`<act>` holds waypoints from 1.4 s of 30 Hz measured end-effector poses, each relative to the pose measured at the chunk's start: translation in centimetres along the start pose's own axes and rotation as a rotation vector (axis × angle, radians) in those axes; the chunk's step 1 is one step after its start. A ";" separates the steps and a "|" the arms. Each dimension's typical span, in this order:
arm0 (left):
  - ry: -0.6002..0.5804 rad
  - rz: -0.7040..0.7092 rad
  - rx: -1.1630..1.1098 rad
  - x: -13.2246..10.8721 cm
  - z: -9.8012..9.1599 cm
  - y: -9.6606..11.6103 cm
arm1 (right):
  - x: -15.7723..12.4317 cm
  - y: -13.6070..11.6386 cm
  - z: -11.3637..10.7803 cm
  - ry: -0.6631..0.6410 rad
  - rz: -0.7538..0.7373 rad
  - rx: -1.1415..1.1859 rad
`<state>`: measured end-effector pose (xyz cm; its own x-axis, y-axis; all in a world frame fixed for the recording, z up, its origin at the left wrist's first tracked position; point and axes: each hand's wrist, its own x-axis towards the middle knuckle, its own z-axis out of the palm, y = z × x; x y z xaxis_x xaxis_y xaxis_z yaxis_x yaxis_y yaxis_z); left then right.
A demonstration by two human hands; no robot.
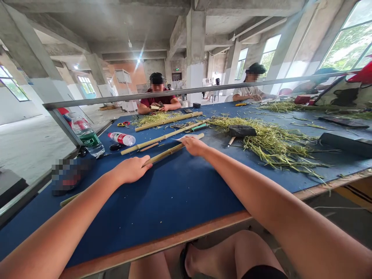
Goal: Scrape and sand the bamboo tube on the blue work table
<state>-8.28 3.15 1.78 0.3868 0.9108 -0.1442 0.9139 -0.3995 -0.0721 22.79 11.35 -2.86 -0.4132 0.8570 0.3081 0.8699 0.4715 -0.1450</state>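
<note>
A long bamboo stick point(167, 152) lies slanted across the blue table top point(162, 201), running from near left to far right. My left hand point(132, 169) is closed round its lower part. My right hand point(194, 146) rests on its upper part with the fingers curled over it. Two more bamboo sticks lie beyond: one point(162, 137) just behind, and another point(168, 121) further back. A sheet of pale paper point(186, 136) lies by my right hand's fingertips.
A heap of green shavings point(270, 141) with a black-headed mallet point(241, 131) lies to the right. Plastic bottles point(87, 133) point(122, 138) stand and lie at left, under a metal rail point(186, 91). Two people sit at the far side. My knee shows below the table edge point(162, 242).
</note>
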 end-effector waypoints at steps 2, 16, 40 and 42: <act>0.007 0.008 -0.005 -0.1 -0.1 0.0 | -0.2 2.3 -0.6 0.001 0.134 -0.064; 0.050 -0.015 -0.036 0.3 0.2 -0.1 | 0.3 -4.6 1.6 0.013 -0.173 0.070; 0.032 -0.014 -0.055 -0.1 0.0 -0.1 | 0.1 2.2 -0.4 0.003 0.236 -0.046; 0.026 -0.018 -0.050 -0.1 0.0 -0.1 | 0.0 3.7 -0.5 0.031 0.352 -0.037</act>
<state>-8.38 3.12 1.77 0.3730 0.9204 -0.1173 0.9254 -0.3782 -0.0246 26.17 12.99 -2.90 -0.0783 0.9587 0.2733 0.9669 0.1398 -0.2134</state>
